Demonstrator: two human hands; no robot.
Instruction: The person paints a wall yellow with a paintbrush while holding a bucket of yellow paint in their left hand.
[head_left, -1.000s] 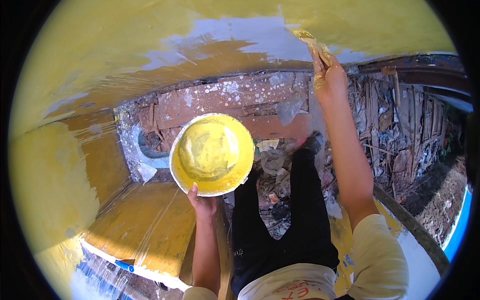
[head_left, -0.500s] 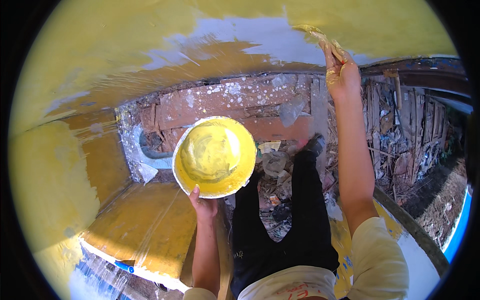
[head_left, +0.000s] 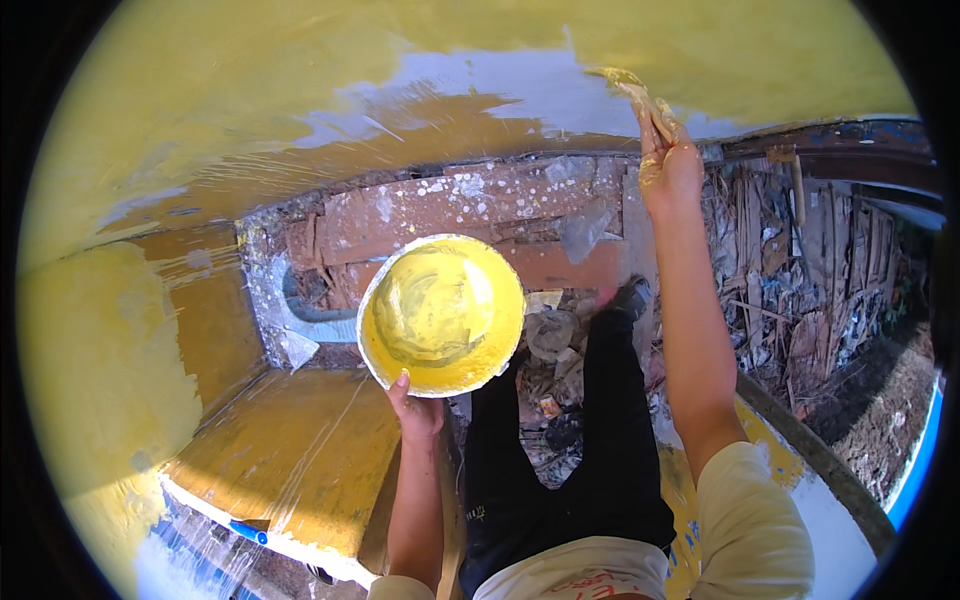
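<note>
My left hand grips the near rim of a round bucket, its thumb over the edge. The bucket has a white rim, and yellow paint coats its inside. At the upper right, my right hand is closed round the paint-smeared handle of a paintbrush. Its yellow bristles lie against the wall, where fresh yellow paint borders a pale, whitish patch. Yellow paint also marks my right fingers. Much of the brush handle is hidden by the hand.
Paint-spattered boards lie along the wall's foot. Rubble and plastic scraps are around my legs. An ochre ledge stands at the left, and a pile of broken wood at the right.
The bucket and my left hand have shifted slightly right in view. My right hand and the brush sit a little lower, with the bristles still at the wall.
</note>
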